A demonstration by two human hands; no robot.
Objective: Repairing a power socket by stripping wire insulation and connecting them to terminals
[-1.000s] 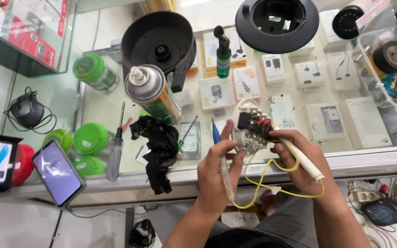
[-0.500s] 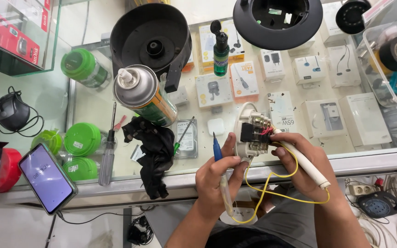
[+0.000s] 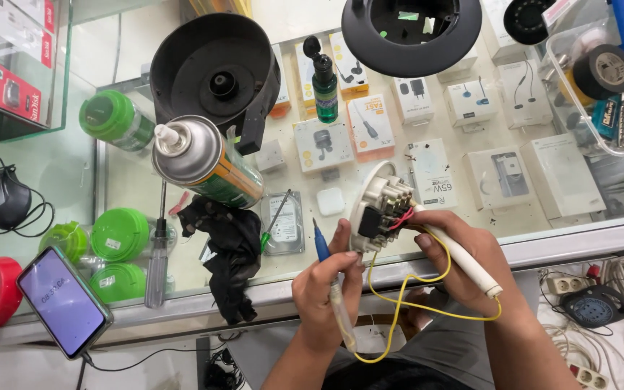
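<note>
Since before, both hands and the switch part (image 3: 384,209) sit further right in the frame.
Left hand (image 3: 325,289) pinches a blue pen (image 3: 321,248); right hand (image 3: 464,263) grips a white tool (image 3: 464,260) with yellow wire (image 3: 413,303).

One head camera, looking steeply down, close over the hands low at centre. The glass counter (image 3: 471,238) fills the upper frame, its front edge crossing low; floor and cables (image 3: 615,310) show lower right.
</note>
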